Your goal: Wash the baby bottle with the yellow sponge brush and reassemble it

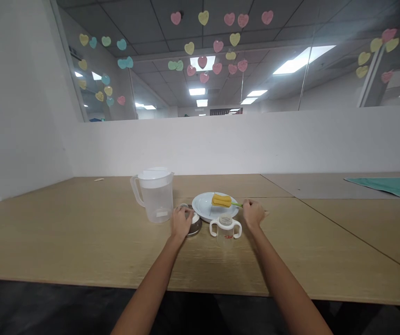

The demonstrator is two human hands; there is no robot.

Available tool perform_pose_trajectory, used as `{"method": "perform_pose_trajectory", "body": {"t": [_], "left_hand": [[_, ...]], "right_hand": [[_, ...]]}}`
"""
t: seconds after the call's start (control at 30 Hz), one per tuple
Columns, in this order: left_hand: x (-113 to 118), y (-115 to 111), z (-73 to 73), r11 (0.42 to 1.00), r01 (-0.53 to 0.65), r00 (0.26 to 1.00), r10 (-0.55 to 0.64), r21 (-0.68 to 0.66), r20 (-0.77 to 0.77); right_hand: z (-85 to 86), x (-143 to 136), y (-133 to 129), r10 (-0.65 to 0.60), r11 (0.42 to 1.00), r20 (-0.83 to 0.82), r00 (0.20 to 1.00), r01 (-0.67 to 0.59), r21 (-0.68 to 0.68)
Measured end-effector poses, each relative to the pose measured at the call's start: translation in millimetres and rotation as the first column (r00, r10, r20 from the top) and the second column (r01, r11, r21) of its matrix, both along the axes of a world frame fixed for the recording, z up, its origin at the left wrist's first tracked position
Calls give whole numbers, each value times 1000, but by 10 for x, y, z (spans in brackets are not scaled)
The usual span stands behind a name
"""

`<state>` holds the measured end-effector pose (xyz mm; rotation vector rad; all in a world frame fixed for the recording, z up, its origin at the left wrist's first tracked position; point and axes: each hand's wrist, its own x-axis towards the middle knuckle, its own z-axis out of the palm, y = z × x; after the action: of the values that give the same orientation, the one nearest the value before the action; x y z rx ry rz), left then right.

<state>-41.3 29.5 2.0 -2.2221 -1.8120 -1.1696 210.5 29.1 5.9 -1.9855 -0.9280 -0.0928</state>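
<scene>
Yellow sponge brush [221, 200], green handle [236, 204], over a smooth white plate [202, 205]. Clear two-handled bottle [224, 235] upright on wood-grain worktop [81, 232]. My right hand [253, 212] grips the brush by its handle; my left hand [181, 222], half curled, overlaps a round brown item [195, 228]; cannot tell whether it grasps.

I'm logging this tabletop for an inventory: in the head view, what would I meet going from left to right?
Small pale scrap, white-lidded pitcher, left hand, two-handled bottle, right hand, green sheet.
</scene>
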Motion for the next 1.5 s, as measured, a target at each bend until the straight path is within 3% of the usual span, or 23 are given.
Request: {"method": "perform_pose_trajectory", "body": {"t": [0.13,0.47,0.83,1.07,1.17,1.3,1.37,1.5], "left_hand": [[-4,-10,15,999,1,998,-4,52,58],[-17,-4,12,999,52,994,-53,15,98],[55,-66,14,996,30,983,-45,-87,-180],[85,-170,47,998,28,983,-18,55,-180],[191,-329,61,964,214,976,-204,158,-77],[407,-545,13,824,536,835,-550,186,29],[491,-602,-23,778,613,783,-622,136,31],[561,-634,-58,764,640,766,-643,77,17]], "right_hand": [[-5,0,1,-5,1000,-3,1000,5,22],[-9,17,13,7,1000,-17,1000,-7,8],[-10,14,10,12,999,-20,1000,-12,30],[-28,15,20,1,999,-17,1000,0,52],[-33,20,26,-34,995,-25,999,36,88],[-29,23,28,-65,987,-53,996,72,147],[-26,23,27,-50,986,-69,996,61,158],[-30,25,22,-42,975,-111,993,65,211]]}}
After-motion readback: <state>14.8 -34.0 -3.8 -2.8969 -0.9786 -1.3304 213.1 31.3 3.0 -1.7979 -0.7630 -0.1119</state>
